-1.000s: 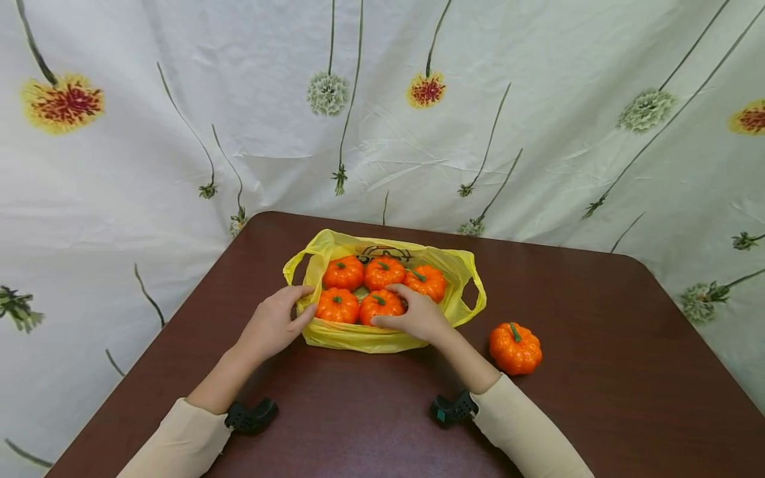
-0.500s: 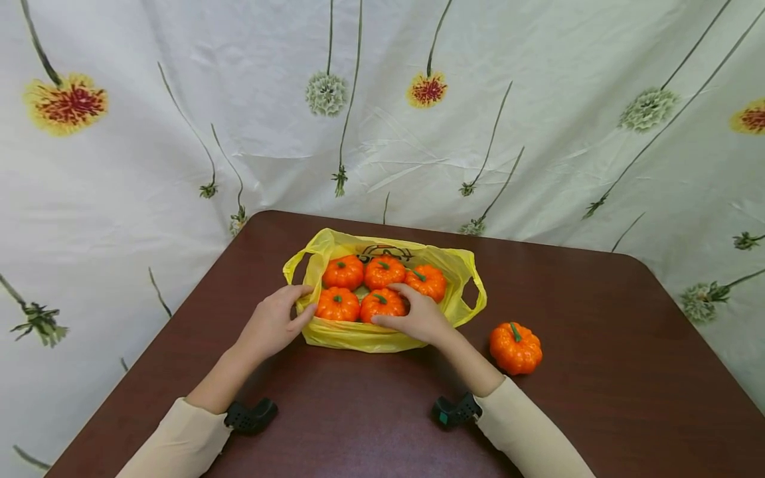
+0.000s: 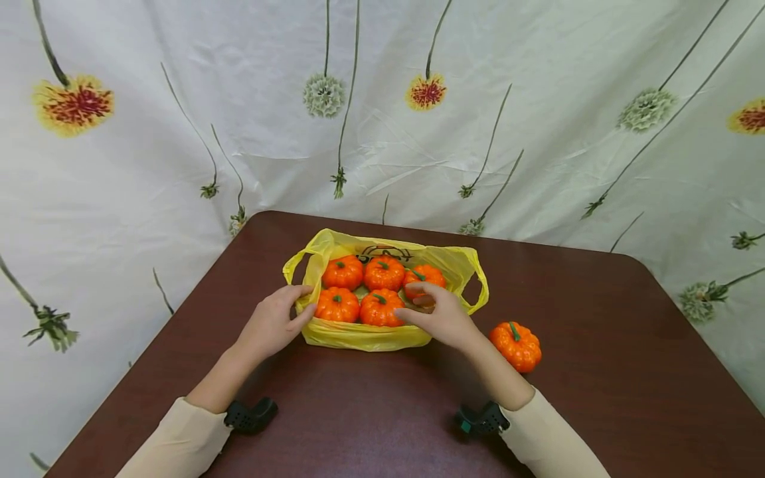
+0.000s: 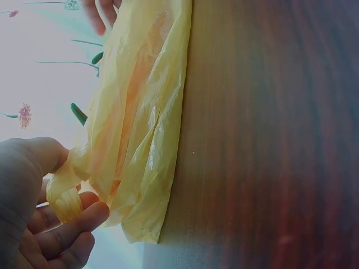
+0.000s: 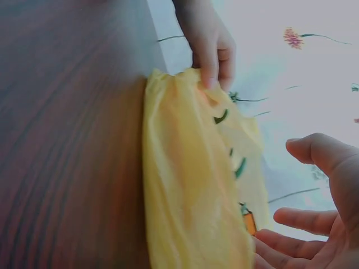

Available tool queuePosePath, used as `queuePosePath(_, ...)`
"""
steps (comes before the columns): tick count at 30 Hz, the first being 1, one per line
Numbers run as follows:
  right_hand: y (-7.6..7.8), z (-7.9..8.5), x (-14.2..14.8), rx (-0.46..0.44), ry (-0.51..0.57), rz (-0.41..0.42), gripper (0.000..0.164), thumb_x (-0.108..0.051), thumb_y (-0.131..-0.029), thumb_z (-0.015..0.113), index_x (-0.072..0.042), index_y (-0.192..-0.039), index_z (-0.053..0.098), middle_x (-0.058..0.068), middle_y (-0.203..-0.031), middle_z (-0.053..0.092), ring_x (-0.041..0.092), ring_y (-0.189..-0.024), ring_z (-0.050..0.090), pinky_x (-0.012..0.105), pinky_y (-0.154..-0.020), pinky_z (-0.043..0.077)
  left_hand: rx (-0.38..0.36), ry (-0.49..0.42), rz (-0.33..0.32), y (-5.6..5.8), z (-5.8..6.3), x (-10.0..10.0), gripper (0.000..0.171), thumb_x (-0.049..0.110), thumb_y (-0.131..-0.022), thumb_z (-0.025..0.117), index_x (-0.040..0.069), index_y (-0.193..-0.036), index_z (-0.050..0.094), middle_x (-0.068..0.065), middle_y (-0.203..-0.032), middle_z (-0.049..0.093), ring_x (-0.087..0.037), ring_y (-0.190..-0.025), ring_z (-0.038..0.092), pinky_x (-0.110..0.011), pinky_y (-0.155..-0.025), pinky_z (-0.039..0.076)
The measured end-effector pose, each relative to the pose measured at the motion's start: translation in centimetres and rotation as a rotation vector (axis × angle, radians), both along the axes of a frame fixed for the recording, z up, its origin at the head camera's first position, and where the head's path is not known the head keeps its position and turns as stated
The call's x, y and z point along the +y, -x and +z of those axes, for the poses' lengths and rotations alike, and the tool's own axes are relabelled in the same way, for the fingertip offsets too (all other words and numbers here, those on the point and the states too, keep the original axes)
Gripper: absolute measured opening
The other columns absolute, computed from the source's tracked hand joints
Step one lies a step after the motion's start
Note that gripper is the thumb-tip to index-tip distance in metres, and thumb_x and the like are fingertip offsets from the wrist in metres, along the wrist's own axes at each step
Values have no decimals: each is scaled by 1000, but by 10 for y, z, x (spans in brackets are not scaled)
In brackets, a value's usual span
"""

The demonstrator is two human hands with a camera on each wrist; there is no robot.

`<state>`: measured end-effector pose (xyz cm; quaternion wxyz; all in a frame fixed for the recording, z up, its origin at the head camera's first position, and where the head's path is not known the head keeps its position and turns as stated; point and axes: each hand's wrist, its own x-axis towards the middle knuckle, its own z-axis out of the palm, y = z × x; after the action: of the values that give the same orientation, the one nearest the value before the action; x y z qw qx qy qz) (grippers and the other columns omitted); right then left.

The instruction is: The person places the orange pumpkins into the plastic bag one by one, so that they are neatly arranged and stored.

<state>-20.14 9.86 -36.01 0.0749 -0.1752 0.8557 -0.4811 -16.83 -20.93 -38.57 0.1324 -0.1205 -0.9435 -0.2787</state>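
Note:
A yellow plastic bag (image 3: pixel 364 338) lies spread at the middle of the table, its mouth wide. Several small orange pumpkins with green stems sit inside in two rows, among them a front pumpkin (image 3: pixel 337 305). My left hand (image 3: pixel 276 320) grips the bag's left edge; in the left wrist view the left thumb and fingers (image 4: pixel 84 218) are around a fold of yellow plastic. Over the bag's right front edge is my right hand (image 3: pixel 445 318), thumb and fingers spread, holding nothing. It partly covers the back right pumpkin (image 3: pixel 425 273).
One more pumpkin (image 3: pixel 516 346) sits on the dark brown table (image 3: pixel 358 411), right of the bag and beside the right forearm. A white cloth (image 3: pixel 269 93) with printed flowers hangs behind the table. Each wrist wears a black device (image 3: pixel 251 416).
My right hand has moved off the front right pumpkin in the bag, shifting right and slightly toward me, its fingers spread. The left hand stays on the bag's edge.

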Motion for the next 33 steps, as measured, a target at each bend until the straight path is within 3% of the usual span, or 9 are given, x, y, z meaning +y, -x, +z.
queuePosePath(6, -5, 10, 20, 36, 5, -19, 58, -38, -85, 75, -6, -130, 60, 12, -122, 64, 29, -111, 60, 42, -82, 53, -7, 5, 2, 1, -1, 0, 39, 18, -93, 66, -5, -124, 61, -22, -121, 62, -38, -110, 58, -53, -95, 46)
queuePosePath(12, -10, 16, 39, 32, 17, -35, 55, -35, -85, 75, -3, -128, 61, 13, -126, 61, 27, -108, 62, 41, -84, 53, -13, 3, 1, 2, -2, 0, 40, 19, -93, 65, -5, -124, 61, -22, -121, 62, -37, -110, 58, -53, -95, 46)
queuePosePath(23, -21, 22, 73, 75, 50, -38, 45, -24, -86, 75, -1, -122, 63, 14, -118, 65, 22, -97, 65, 34, -83, 53, -7, 6, -5, 3, -2, -1, 40, 18, -93, 65, -6, -124, 60, -22, -121, 62, -38, -110, 58, -54, -95, 46)
queuePosePath(33, -26, 13, 105, 82, 34, -111, 37, -24, -88, 74, -4, -118, 65, 8, -102, 69, 22, -92, 65, 29, -77, 53, 7, 7, -9, 4, -2, 0, 38, 17, -92, 66, -7, -122, 61, -23, -118, 63, -38, -107, 59, -54, -93, 47)
